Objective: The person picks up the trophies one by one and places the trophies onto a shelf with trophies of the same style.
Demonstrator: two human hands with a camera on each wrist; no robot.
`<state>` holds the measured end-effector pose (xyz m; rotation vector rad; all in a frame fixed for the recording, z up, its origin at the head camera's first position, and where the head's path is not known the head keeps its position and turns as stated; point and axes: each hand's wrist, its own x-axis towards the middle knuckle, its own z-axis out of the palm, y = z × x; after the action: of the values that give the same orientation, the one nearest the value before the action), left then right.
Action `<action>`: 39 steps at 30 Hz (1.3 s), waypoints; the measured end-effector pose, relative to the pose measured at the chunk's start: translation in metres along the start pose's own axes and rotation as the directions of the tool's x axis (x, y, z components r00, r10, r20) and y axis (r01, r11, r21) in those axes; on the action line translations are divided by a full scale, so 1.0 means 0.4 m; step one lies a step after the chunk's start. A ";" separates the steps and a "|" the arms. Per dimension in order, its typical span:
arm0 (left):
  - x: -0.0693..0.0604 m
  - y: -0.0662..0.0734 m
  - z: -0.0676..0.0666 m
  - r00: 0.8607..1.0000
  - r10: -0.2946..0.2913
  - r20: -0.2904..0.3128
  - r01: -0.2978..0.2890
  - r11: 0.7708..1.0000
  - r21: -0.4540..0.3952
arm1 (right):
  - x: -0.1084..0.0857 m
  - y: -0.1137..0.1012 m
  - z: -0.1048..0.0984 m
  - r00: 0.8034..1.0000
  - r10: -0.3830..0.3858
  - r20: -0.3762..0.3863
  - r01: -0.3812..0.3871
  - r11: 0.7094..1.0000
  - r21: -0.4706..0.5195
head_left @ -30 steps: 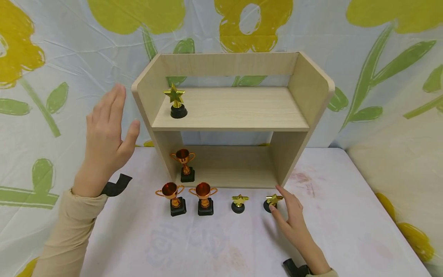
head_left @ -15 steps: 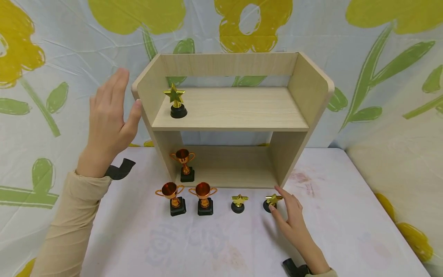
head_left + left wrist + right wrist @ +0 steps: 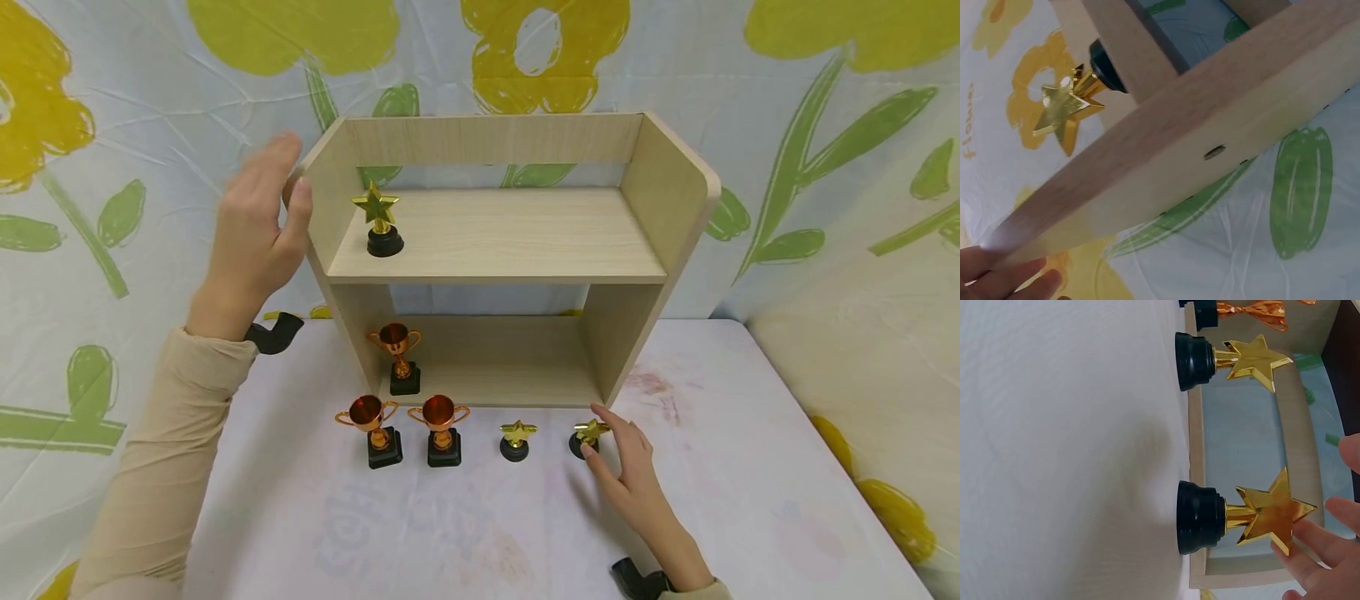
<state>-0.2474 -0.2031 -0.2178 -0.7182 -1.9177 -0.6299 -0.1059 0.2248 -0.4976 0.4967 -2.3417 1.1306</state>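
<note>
Star trophy (image 3: 1238, 517) and desk (image 3: 480, 533) stood in a room hung with flowered cloth (image 3: 435, 42). The white desk, stained reddish on the right, carried a pale two-tier shelf (image 3: 510, 233). At its left side was the left hand (image 3: 255, 229), fingers loosely extended; the right hand (image 3: 633, 475), thumb and fingers parted wide, was around the star trophy, upright on the desk before the shelf's right end. Whether they touched, I couldn't tell.
</note>
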 end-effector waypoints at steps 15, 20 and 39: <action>-0.018 -0.038 0.050 0.986 -0.062 -0.158 0.056 0.998 -0.039 | -0.004 0.003 0.000 1.000 0.003 -0.002 -0.003 1.000 0.004; -0.020 -0.039 0.062 0.977 -0.069 -0.204 0.062 0.997 -0.040 | -0.004 0.002 -0.002 1.000 0.002 -0.004 -0.002 1.000 0.005; -0.013 -0.043 0.090 0.951 -0.036 -0.306 0.026 0.999 -0.039 | -0.012 0.030 0.000 0.999 -0.038 -0.037 0.036 0.999 -0.034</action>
<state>-0.2795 -0.1914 -0.2395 -0.5749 -1.6363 -0.7500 -0.1084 0.2325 -0.5077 0.5006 -2.3061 1.0729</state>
